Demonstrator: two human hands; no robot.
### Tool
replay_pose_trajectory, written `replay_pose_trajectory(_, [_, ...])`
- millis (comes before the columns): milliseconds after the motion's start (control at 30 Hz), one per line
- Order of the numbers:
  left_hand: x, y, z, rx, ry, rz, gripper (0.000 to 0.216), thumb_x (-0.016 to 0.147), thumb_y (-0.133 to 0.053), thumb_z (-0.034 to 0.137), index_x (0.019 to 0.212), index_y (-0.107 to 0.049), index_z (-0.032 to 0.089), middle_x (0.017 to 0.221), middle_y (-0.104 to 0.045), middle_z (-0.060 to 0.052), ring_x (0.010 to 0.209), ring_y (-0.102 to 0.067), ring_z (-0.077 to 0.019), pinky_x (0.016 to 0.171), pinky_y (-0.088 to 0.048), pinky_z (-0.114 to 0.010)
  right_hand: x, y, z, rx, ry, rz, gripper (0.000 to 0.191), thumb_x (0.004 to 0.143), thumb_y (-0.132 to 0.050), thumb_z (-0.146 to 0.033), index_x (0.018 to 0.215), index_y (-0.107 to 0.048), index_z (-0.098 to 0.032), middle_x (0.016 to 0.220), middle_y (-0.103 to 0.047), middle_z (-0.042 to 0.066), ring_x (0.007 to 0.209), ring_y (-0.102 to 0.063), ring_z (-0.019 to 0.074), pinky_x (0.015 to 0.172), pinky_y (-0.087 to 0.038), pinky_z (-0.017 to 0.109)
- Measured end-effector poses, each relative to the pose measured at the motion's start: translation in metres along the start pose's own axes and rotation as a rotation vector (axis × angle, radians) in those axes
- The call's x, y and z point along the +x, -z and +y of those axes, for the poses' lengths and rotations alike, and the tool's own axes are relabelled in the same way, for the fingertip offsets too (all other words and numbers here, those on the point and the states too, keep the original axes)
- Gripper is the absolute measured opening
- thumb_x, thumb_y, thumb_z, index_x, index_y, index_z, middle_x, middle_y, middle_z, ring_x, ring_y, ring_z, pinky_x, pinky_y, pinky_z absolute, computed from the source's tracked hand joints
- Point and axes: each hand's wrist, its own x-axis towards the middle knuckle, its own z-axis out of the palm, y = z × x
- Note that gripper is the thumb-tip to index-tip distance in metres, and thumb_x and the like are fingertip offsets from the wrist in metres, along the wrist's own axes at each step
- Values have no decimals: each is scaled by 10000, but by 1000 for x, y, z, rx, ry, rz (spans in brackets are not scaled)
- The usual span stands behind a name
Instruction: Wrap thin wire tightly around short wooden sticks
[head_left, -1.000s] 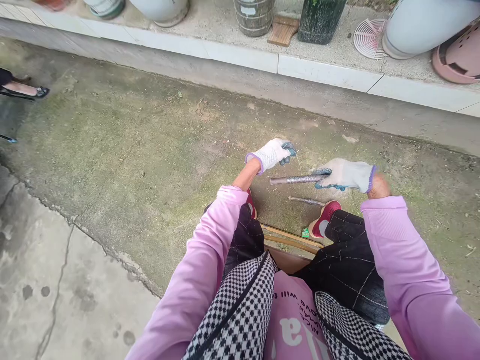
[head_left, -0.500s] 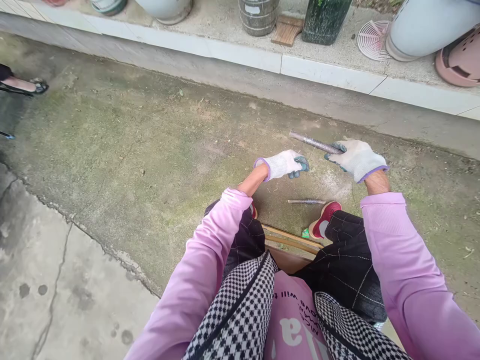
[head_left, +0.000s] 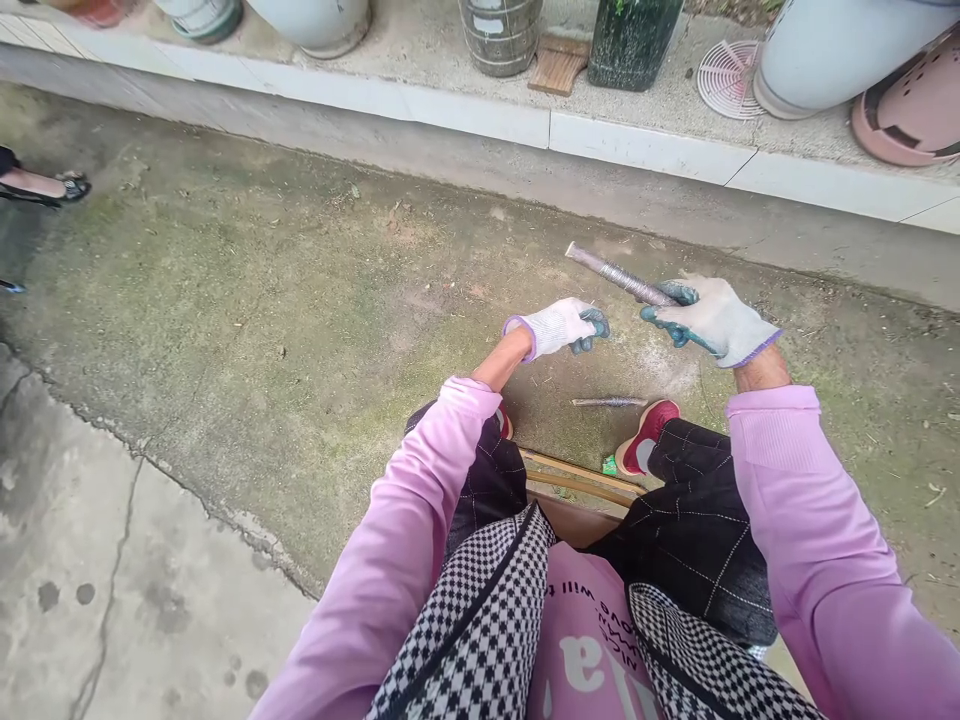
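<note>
My right hand (head_left: pixel 709 318), in a white work glove with dark blue-green fingers, is closed round one end of a wire-wrapped stick (head_left: pixel 619 276). The stick tilts, its free end up and to the left, with shiny wire coiled round its middle. My left hand (head_left: pixel 568 327), gloved alike, hangs apart from the stick, lower and to the left. Its fingers are curled together, and whatever they may pinch is too thin or hidden to make out. A second, thinner wire-wrapped stick (head_left: pixel 609 402) lies on the ground between my feet.
Red shoes (head_left: pixel 646 437) flank the low seat's wooden bar (head_left: pixel 581 478). A raised ledge (head_left: pixel 480 112) ahead carries several pots, a dark green container (head_left: pixel 634 45) and a pink round rack (head_left: pixel 729 80). Another person's foot (head_left: pixel 73 187) shows at far left.
My right hand has turned slightly, and the stick's free end has swung up and a little left. My left hand stays curled, shifted slightly left in view. The whole view has shifted slightly.
</note>
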Motion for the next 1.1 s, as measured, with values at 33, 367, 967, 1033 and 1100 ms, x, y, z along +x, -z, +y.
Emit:
replay_pose_trajectory(33, [1,0,-2,6,0,-2,246,944,-611,87,1076,-811,145,705,-694,32,590,-616,-80,643,-508,-174,-2,0,-1,4,9,-11,275,842,-860,-470,896,-749,-224,692,-614,8,634,-569,183,561,-479,303])
replay_pose_trajectory(367, [-1,5,-7,61,35,4,268,937,-616,101,1096,-818,178,749,-721,30,639,-642,-94,673,-517,-172,-5,-9,-15,135,34,-117,401,780,-905,-548,939,-751,-214,669,-582,-14,588,-527,164,541,-470,310])
replay_pose_trajectory(967, [-2,7,1,96,25,44,244,992,-600,40,1057,-814,138,714,-728,15,640,-649,-104,660,-487,-177,-5,-7,1,99,15,-121,386,774,-894,-542,923,-753,-215,698,-600,-10,610,-544,163,532,-449,290])
replay_pose_trajectory(1033, [0,7,0,110,20,54,247,999,-592,62,1063,-810,159,738,-718,35,644,-651,-93,675,-503,-173,-4,-6,4,105,25,-123,388,780,-889,-544,927,-759,-210,718,-610,-6,609,-533,158,532,-449,292])
replay_pose_trajectory(1100, [1,9,-2,108,3,65,238,992,-593,67,1053,-804,158,757,-716,33,640,-648,-90,682,-517,-181,-5,-5,4,112,34,-125,397,786,-888,-552,939,-769,-205,732,-623,-1,608,-528,155,534,-445,295])
